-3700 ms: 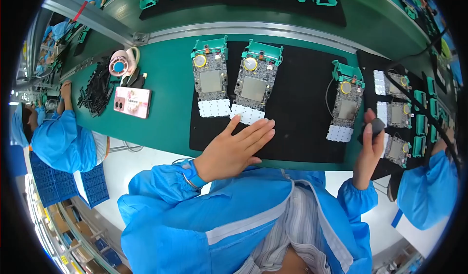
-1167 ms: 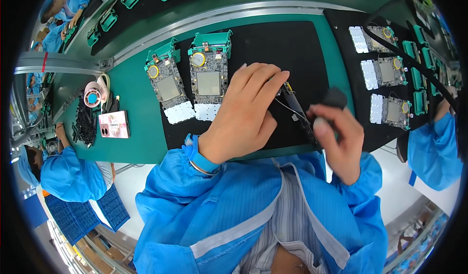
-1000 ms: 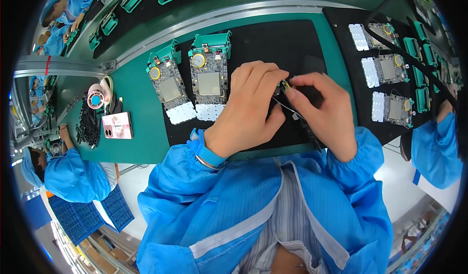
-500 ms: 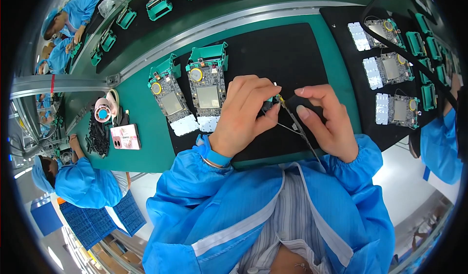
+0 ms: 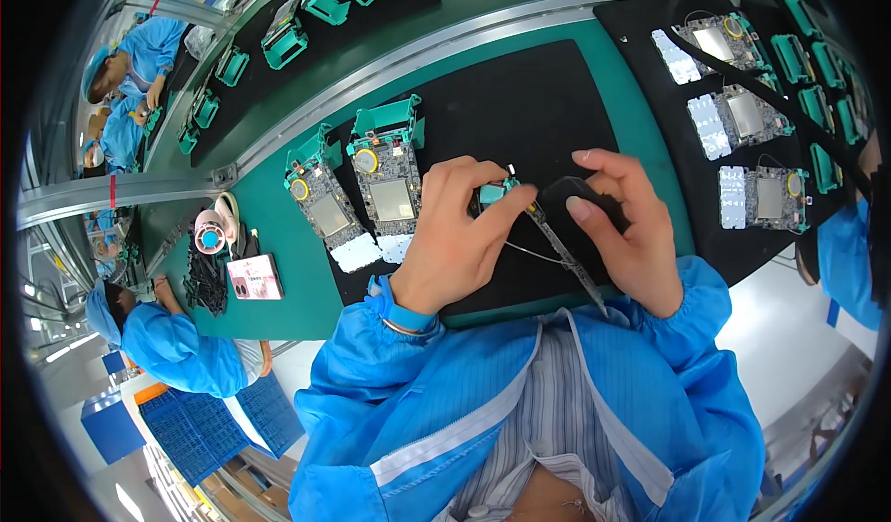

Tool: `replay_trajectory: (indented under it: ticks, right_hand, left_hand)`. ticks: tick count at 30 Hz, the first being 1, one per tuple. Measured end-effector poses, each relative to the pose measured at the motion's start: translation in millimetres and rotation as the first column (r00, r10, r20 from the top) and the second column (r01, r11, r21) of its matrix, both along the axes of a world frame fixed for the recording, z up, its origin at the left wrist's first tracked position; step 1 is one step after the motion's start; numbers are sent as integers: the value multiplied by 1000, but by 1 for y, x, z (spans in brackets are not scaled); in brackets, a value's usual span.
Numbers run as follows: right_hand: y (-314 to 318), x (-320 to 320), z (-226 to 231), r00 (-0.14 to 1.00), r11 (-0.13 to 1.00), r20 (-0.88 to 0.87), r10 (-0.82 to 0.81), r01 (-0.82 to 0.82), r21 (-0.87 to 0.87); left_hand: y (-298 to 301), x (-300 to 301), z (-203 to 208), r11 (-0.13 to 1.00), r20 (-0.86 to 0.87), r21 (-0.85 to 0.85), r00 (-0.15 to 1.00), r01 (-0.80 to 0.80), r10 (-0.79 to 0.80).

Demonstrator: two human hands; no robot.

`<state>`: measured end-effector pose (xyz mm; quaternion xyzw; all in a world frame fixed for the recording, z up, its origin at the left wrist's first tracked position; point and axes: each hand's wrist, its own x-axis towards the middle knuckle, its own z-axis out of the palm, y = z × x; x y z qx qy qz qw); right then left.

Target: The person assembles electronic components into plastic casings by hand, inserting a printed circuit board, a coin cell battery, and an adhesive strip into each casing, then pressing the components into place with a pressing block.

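Both hands meet over the near edge of the black mat (image 5: 557, 104) that lies on the green tabletop (image 5: 306, 309). Left hand (image 5: 459, 234) is curled narrow, its fingertips pinching a small teal-framed board (image 5: 492, 193) against the mat. Right hand (image 5: 622, 230) is closed around a dark tool (image 5: 568, 202) with a thin metal blade (image 5: 566, 257) slanting back toward the person, and a fine wire (image 5: 529, 251) trails from the board between the two hands.

Risks, as I judge them: the board is small and held only at the fingertips, so a push from the tool could make it slip or twist out. The thin wire lies close to the blade and could be snagged or nicked. The left fingers sit just beside the tool tip, so a slip could catch them.

Counted from left to right: at the left edge of the tabletop, one tape roll (image 5: 212, 241), one heap of small black parts (image 5: 206, 276) and one pink card (image 5: 253, 276). On the mat's left part, two circuit boards (image 5: 390, 183) in teal frames lie side by side. One small board is in the hands. On the neighbouring mat toward the right edge, three more boards (image 5: 738, 114) lie in a column, with a row of teal parts (image 5: 817, 104) beyond them, too crowded to count.
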<state>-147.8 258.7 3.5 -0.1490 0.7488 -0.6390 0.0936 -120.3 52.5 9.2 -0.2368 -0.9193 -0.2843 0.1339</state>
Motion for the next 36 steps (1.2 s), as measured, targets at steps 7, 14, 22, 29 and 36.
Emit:
replay_trajectory:
  ticks: [7,14,22,29,36]
  right_hand:
    - [-11,8,-21,957,995,-271,-101,91,-49]
    - [-2,8,-23,900,998,-432,50,-62,-15]
    - [6,7,8,867,993,-499,15,44,106]
    - [-18,17,24,653,941,-716,247,14,337]
    - [-18,12,26,788,950,-612,72,132,282]
  left_hand:
    - [1,3,-4,998,5,60,1000,-20,19]
    - [5,4,-5,993,9,116,1000,-30,29]
    - [-5,-3,12,992,102,112,992,57,-69]
    - [-14,0,16,962,257,267,958,53,-124]
    - [-9,3,17,984,266,175,961,26,-73]
